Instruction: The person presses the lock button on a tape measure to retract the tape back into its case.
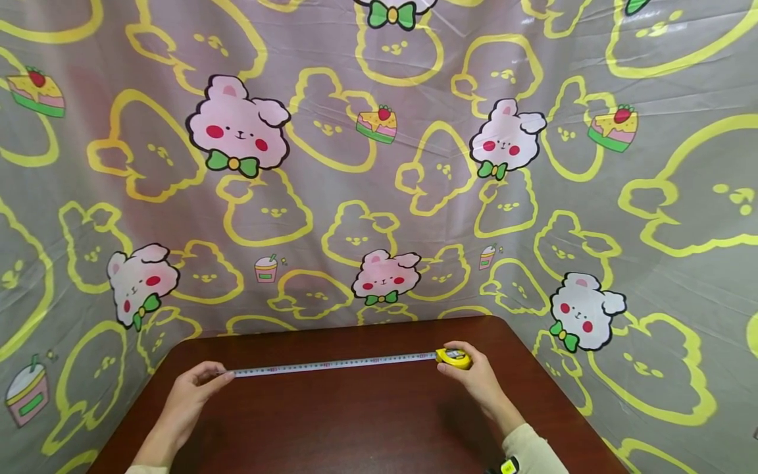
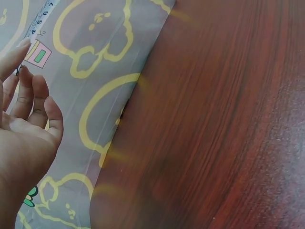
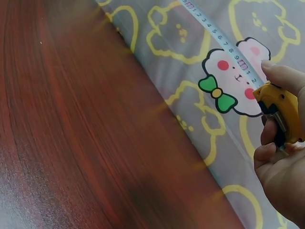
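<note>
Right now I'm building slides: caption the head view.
Left hand pinches the extended measuring tape; right hand grips its yellow case.

A grey sheet (image 1: pixel 438 227) hung behind and on both sides of a red-brown table (image 1: pixel 331 421) with rounded far corners. Yellow figures (image 1: pixel 274 212), white rabbits (image 1: pixel 237 128) with green bows (image 1: pixel 391 14), cake slices (image 1: pixel 377 125) and cups (image 1: pixel 266 270) patterned the sheet. The table was darkly streaked.

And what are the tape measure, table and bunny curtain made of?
The tape measure looks plastic-cased, smooth and yellow; its blade, numbered and straight, is perhaps painted metal. The table, streaky and slightly shiny, could be wood or laminate. The bunny curtain, creased and glossy, seems thin plastic.
</note>
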The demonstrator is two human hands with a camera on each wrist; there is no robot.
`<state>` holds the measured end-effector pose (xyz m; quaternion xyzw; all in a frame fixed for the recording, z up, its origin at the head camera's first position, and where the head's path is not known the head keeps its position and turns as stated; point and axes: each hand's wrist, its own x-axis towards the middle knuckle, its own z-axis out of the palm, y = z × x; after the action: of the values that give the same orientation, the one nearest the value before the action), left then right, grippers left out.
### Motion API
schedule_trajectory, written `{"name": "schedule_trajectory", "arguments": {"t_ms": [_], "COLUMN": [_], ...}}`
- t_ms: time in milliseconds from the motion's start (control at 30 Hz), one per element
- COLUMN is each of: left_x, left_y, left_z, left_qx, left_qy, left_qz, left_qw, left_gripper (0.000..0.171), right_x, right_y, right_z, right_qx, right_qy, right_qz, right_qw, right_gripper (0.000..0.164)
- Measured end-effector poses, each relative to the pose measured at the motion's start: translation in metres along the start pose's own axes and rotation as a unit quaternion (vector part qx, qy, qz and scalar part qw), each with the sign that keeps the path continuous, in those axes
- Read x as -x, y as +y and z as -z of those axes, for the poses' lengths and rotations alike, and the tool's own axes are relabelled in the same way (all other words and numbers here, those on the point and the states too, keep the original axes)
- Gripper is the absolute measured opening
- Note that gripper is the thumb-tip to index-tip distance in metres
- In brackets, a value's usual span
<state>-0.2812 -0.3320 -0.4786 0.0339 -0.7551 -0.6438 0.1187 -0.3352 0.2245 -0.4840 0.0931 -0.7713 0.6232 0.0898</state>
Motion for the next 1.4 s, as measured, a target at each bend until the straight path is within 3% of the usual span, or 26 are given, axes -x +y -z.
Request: {"name": "schedule_trajectory", "arguments": {"t_ms": [667,1100,1400], "left_x": [0.001,0.001,0.002], "left_y": [-0.002,-0.01,-0.011], "left_z": [-0.01,-0.018,-0.023], "left_qx": [-0.016,0.01,0.02], "left_qy": [-0.004,-0.001,-0.001], "left_qz": [0.001,-0.028,-0.014], "left_qw": [0.9999,0.9996,0.9997], "left_gripper": [0.032,0.028,0.025], "right_x": [0.004,0.004,0.003], "right_y": [0.001,0.0,0.001], "right_z": [-0.01,-0.011,-0.015], "right_qx": [0.0,0.006,0.008], "right_qy": [0.008,0.008,0.004], "right_qz": [-0.007,0.013,0.019], "right_qw": [1.0,1.0,1.0], "right_gripper": [0.046,0.046,0.05]}}
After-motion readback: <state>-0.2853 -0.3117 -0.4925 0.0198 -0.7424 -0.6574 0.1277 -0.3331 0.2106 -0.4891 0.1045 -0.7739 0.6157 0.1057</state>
